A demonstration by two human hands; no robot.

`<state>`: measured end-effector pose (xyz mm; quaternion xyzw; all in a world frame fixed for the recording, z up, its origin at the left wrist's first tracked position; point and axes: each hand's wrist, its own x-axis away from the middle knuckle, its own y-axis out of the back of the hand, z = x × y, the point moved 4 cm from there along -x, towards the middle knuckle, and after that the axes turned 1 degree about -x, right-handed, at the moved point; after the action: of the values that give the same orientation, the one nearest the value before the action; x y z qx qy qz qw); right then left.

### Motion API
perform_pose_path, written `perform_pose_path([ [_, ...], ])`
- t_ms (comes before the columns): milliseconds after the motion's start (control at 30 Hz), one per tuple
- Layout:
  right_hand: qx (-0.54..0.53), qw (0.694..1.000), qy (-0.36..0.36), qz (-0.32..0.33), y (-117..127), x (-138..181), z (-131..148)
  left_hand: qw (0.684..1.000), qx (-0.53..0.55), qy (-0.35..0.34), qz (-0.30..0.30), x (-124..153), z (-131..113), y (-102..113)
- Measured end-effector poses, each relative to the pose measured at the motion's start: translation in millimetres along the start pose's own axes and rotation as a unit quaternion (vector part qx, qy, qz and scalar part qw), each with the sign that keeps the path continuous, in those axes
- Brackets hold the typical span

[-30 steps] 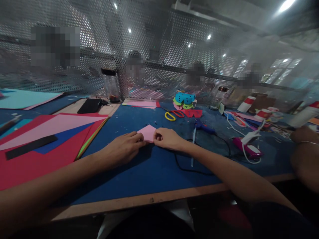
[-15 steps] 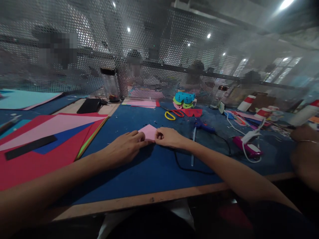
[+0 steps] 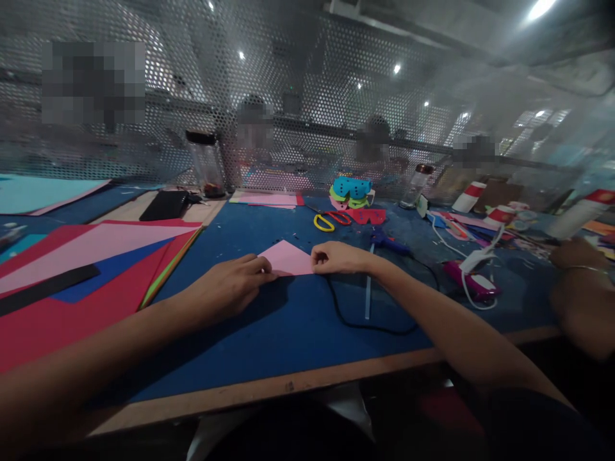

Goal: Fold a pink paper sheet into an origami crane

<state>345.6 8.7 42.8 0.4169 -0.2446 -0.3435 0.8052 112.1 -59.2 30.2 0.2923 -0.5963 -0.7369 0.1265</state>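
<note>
Pink paper (image 3: 287, 259), one piece, apparently folded: flat on the desk (image 3: 288, 346), between the two hands. Long axis left to right; straight edge toward the person, peak pointing away.

Left hand (image 3: 243, 278): fingers closed at the paper's left corner, thumb along the near edge; whether pinching or pressing, cannot tell.

Right hand (image 3: 339, 258): grip closed, thumb and curled fingers pinching the right corner. Neither hand is nearer; both touch the paper, at opposite ends of its long edge.

Near side: stretch of blue top, then wooden edge (image 3: 288, 387). This is the widest room beside the paper.

Far side: dark scraps just past the peak; scissors (image 3: 324, 223), yellow and red handles, beyond, to the right.

Left side: red sheets (image 3: 115, 326), stacked, left forearm passing across their corner in view.

Right side, tightest: black cord (image 3: 355, 324), looped, reaching just below the right hand; glue gun (image 3: 391, 242), beyond the wrist; pale glue stick (image 3: 368, 298), partly hidden by that wrist.
</note>
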Motion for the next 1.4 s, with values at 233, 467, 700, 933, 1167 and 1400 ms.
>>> perform_pose_path([
  [233,0.000,1.000,-0.009,0.026,13,5,-13,0.999,0.015,0.024,0.016,6,8,9],
  [467,-0.031,0.997,-0.018,0.070,19,8,-26,0.999,0.014,0.027,0.036,15,23,14],
  [700,-0.031,0.997,-0.019,0.070,20,8,-24,0.998,0.017,0.013,0.063,19,34,16],
  [933,-0.035,0.997,-0.020,0.068,20,8,-26,0.996,0.049,0.031,0.064,25,43,18],
  [1167,-0.036,0.997,-0.017,0.072,20,8,-27,0.994,0.075,0.030,0.073,28,53,20],
  [1400,-0.044,0.996,-0.015,0.076,20,9,-27,0.992,0.086,0.045,0.082,29,57,28],
])
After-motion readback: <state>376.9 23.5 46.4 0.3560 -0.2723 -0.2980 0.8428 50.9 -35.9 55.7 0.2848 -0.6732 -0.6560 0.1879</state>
